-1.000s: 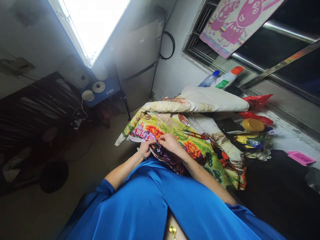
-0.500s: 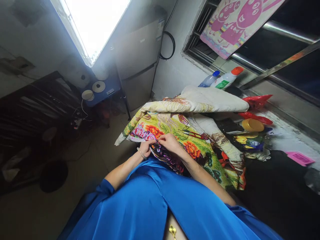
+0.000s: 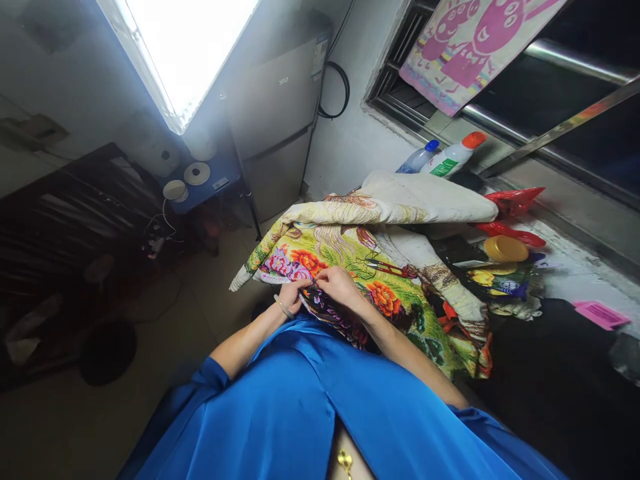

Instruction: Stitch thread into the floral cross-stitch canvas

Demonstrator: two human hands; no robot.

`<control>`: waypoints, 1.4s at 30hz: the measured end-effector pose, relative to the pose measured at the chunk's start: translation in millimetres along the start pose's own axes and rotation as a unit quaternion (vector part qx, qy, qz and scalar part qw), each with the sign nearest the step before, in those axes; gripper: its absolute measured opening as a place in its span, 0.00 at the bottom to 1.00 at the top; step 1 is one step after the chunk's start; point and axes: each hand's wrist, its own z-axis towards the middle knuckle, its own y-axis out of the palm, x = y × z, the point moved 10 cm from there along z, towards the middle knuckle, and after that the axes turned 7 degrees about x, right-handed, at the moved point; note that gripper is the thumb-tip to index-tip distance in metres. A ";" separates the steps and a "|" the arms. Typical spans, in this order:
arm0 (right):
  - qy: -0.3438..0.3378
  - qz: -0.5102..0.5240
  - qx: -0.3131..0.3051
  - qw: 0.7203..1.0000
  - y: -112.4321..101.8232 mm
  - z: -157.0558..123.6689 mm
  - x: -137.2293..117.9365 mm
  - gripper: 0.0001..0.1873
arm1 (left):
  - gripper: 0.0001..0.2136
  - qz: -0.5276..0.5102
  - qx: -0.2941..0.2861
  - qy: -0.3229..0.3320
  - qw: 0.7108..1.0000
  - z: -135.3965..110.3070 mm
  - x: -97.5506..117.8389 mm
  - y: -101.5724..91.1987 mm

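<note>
A large embroidered cloth [image 3: 330,243] with orange, pink and purple flowers on a green ground lies over my lap and the surface to the right. My left hand [image 3: 291,295], a bangle at its wrist, is closed on the cloth's near edge. Close beside it, my right hand [image 3: 340,287] pinches at the dark purple part of the cloth. Whatever sits between those fingertips is too small to make out. Small red-handled thread snips [image 3: 390,268] rest on the cloth beyond my right hand, among loose dark threads.
The cloth's far side is rolled into a thick white bundle [image 3: 430,197]. Behind it stand bottles [image 3: 453,157]. To the right are a gold-lidded jar [image 3: 505,249], red plastic [image 3: 515,200] and a pink tag [image 3: 601,315]. A fridge [image 3: 273,100] and a blue table [image 3: 215,190] stand farther back.
Both hands keep nearly the same place on the cloth. The right hand's fingers have shifted only very slightly.
</note>
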 end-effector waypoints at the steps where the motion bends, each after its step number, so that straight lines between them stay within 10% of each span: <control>1: 0.004 -0.004 0.004 1.000 -0.2 -0.2 0.7 0.13 | 0.10 0.002 0.000 -0.002 1.000 0.6 -0.7 -0.3; 42: 0.034 0.249 0.051 0.967 9.7 -8.6 20.2 0.07 | 0.08 0.033 -0.045 -0.094 0.994 15.9 -18.9 3.2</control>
